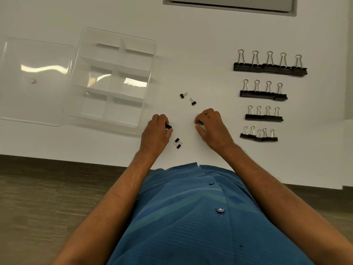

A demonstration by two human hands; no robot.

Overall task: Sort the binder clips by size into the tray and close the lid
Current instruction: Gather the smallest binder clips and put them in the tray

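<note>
Nearest the table edge, two tiny clips (177, 143) lie touching each other, just right of the left hand (157, 131). Left hand pinches a tiny black clip (168, 127) between curled fingers. Right hand (212, 126) has fingers curled around a small clip (199, 122), mostly hidden. Beyond the hands, two loose tiny clips (188, 98) lie apart. To the right, four rows of clips (264, 96), smallest near, largest far. Far left: clear compartmented tray (114, 77), compartments bare, lid (32, 81) open flat beside it.
</note>
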